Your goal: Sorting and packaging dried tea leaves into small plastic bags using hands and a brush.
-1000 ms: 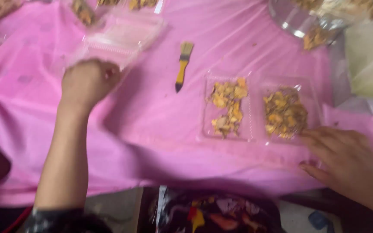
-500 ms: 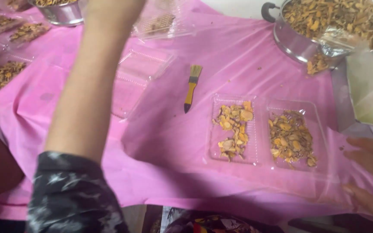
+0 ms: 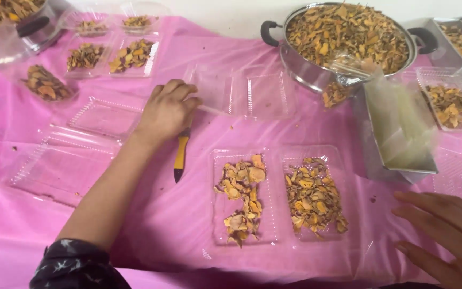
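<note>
To lift the empty clear clamshell tray (image 3: 241, 96) cleanly, the fingertips should catch its near edge and keep it level, clear of the yellow-handled brush (image 3: 180, 155) just below. The left hand (image 3: 168, 109) is curled, fingers touching that edge; whether it pinches it I cannot tell. The right hand (image 3: 445, 233) lies spread and empty on the pink-covered bench (image 3: 161, 225), beside the filled tray (image 3: 279, 195).

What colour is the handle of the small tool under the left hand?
Yellow, with a black end, on the tool lying partly under the left hand on the pink cloth; the head view shows it.
</note>
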